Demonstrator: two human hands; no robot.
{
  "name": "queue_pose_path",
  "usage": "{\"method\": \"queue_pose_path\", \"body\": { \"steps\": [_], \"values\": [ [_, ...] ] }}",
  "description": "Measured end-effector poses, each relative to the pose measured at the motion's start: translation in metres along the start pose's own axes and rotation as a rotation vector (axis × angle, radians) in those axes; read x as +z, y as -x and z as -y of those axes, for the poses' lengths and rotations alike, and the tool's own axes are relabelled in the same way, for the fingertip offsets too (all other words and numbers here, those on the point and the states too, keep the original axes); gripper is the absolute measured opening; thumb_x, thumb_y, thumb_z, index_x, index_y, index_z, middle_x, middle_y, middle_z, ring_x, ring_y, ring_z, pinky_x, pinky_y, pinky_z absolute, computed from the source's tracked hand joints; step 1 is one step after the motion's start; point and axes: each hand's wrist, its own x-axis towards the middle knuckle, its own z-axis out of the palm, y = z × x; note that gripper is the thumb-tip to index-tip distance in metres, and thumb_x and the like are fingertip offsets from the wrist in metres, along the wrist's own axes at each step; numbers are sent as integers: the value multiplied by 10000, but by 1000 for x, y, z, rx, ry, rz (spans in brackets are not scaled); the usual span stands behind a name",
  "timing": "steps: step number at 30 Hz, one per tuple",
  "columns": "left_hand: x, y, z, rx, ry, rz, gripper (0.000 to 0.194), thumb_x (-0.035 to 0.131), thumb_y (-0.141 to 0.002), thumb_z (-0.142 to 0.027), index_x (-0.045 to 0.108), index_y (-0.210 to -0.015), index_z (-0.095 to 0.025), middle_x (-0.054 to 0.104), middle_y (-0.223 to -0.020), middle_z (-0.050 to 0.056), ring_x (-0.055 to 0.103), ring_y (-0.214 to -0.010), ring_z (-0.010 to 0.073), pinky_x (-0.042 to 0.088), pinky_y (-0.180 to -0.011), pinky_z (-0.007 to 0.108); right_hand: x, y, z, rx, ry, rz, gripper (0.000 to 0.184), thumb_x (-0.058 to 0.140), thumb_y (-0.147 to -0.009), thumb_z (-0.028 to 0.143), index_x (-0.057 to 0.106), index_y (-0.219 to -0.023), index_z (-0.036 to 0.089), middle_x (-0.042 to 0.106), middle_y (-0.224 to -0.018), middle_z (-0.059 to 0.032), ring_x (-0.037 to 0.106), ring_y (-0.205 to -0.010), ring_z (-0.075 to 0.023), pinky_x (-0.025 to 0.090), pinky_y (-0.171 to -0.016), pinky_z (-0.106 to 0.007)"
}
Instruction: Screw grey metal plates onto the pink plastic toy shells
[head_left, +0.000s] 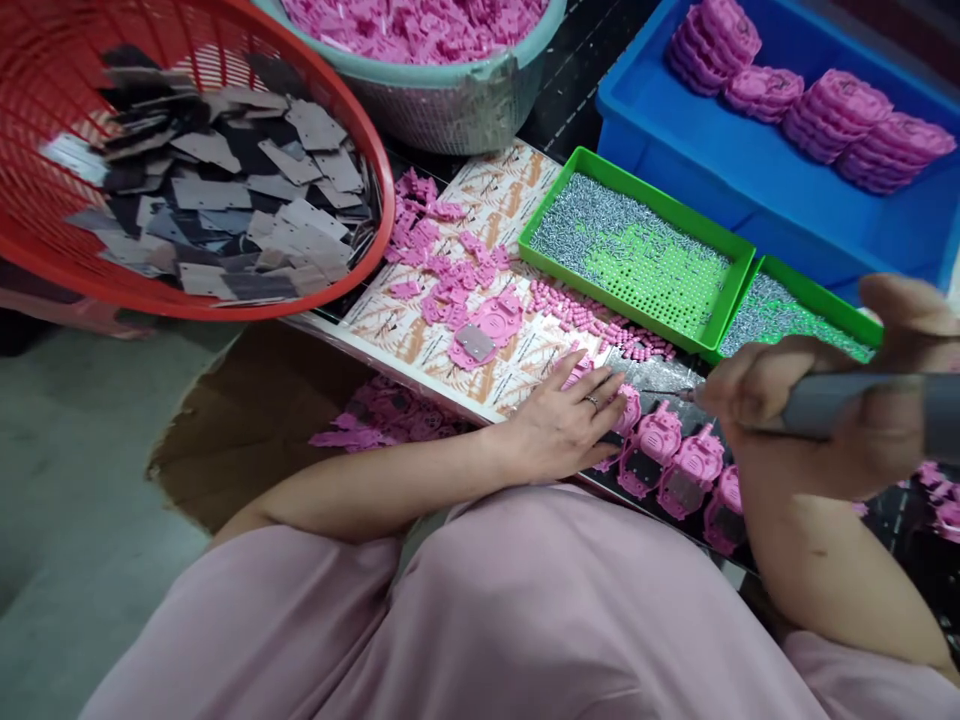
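Observation:
My left hand [570,415], a ring on one finger, lies with its fingers spread over pink plastic parts at the table's near edge and partly hides them. My right hand [750,385] is wrapped round a grey electric screwdriver [817,403]. Its thin bit points left, toward the parts by my left fingertips; whether it touches one I cannot tell. A row of pink plastic housings [660,435] with dark or grey plates runs between my hands. Farther left lies another pink housing [499,318] with a grey metal plate [475,343] on it.
A red basket [379,230] holds grey plates at left. Behind stands a pale green basket [517,95] of pink parts. Green trays [637,318] of small screws sit before a blue bin [652,150] with stacked pink housings. Small pink pieces [600,320] lie along the tray.

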Motion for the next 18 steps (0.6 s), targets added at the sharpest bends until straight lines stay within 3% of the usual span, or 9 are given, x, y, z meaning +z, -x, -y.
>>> {"method": "queue_pose_path", "body": {
  "steps": [6, 12, 18],
  "values": [
    [-1, -1, 0, 4, 9, -10, 491, 473, -937, -455, 552, -1270, -103, 500, -1402, 160, 443, -1310, 291, 256, -1137, 574, 7, 16, -12, -9, -37, 53, 253, 562, -832, 282, 617, -1078, 298, 482, -482, 68, 419, -331, -110, 400, -321, -255],
    [6, 1, -1, 10, 2, -67, 513, 453, -945, -464, 521, -1311, -111, 490, -1413, 149, 435, -1323, 289, 254, -1144, 575, 6, 21, -27, 39, -41, 109, 242, 605, -819, 318, 586, -1061, 308, 506, -502, 68, 466, -356, -126, 396, -333, -267],
    [6, 5, 0, -12, -33, -68, 528, 447, -946, -471, 497, -1320, -101, 493, -1412, 145, 389, -1364, 289, 233, -1153, 569, -4, 8, -8, -46, -11, 34, 337, 618, -806, 350, 621, -1140, 306, 507, -472, 72, 435, -318, -123, 417, -311, -273]
  ]
}}
